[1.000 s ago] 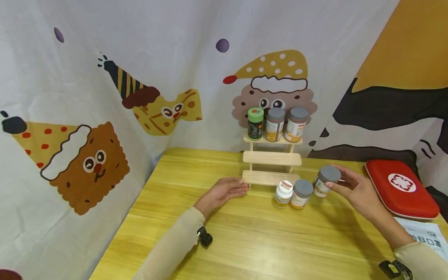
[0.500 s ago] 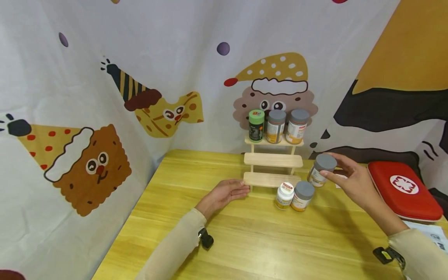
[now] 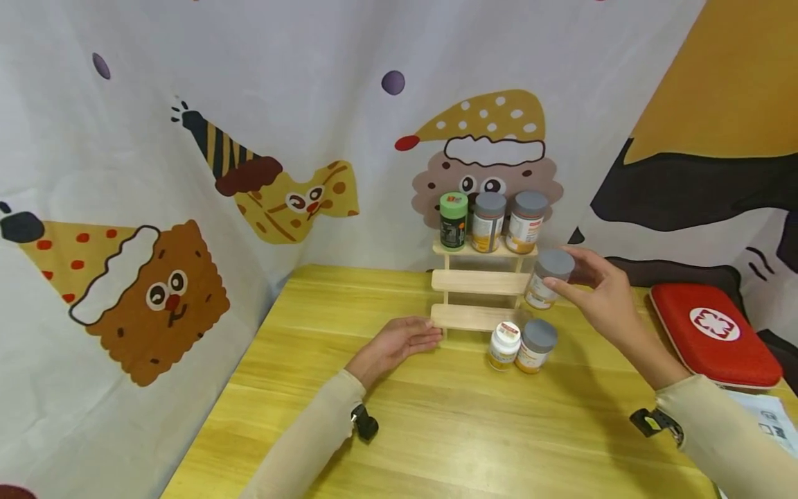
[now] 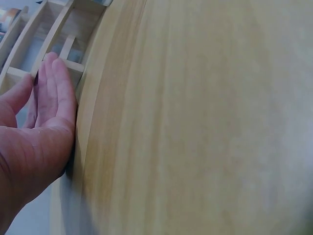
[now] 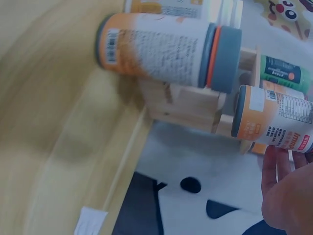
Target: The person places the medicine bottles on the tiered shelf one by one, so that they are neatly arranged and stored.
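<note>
Jar with grey lid (image 3: 547,278), gripped in my right hand (image 3: 603,294) near the right end of the tiered wooden rack (image 3: 480,282), could knock it askew if brought in too low, my left hand (image 3: 399,343) merely resting, fingers extended, at its left end.

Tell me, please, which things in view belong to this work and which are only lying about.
Likely in the job:
held jar, in the right hand
wooden rack, left hand at its side
green-lidded bottle and two grey-lidded jars, top tier
white bottle and standing jar, before the rack

Apparently just lying about:
red case
printed paper, near the case
</note>
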Demonstrator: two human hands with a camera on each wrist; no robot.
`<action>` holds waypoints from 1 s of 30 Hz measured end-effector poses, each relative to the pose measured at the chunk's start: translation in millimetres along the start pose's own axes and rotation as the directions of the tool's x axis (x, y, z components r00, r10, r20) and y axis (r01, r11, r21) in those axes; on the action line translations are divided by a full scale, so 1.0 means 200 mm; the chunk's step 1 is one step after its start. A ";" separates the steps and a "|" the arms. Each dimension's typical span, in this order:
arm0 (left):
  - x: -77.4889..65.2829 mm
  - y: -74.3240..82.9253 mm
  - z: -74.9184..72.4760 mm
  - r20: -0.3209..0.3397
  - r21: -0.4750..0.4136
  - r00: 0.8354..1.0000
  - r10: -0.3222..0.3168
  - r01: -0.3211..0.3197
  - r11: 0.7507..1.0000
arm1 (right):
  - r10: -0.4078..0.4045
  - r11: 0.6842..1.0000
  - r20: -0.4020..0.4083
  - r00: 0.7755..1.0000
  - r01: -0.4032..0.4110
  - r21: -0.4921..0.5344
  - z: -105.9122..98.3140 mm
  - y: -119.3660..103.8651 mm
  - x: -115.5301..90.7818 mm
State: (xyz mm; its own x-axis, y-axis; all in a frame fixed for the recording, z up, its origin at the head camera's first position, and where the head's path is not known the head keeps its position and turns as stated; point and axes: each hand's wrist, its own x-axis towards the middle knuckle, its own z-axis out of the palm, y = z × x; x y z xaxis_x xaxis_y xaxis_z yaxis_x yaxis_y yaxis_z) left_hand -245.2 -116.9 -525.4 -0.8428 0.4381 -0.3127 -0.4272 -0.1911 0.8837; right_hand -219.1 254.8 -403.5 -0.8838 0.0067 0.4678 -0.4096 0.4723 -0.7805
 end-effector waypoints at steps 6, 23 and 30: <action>0.01 0.01 -0.01 0.000 -0.001 1.000 0.007 -0.007 1.000 | -0.010 0.999 0.027 1.000 0.009 0.050 0.10 -0.07 0.06; 0.00 0.00 -0.01 0.017 -0.014 1.000 -0.002 0.002 1.000 | 0.039 0.996 0.094 0.995 -0.046 0.072 0.45 -0.22 0.07; 0.01 0.00 -0.01 0.019 -0.024 1.000 -0.006 0.007 1.000 | 0.029 0.994 0.150 0.988 -0.045 0.104 0.56 -0.28 0.09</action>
State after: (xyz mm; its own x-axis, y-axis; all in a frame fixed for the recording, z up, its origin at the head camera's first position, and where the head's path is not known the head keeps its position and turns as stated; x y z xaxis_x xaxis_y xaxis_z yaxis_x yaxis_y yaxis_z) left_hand -247.6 -118.1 -526.7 -0.8339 0.4556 -0.3115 -0.4404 -0.2090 0.8731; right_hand -237.3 130.7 -397.9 -0.9193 -0.1120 0.3774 -0.3907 0.3775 -0.8396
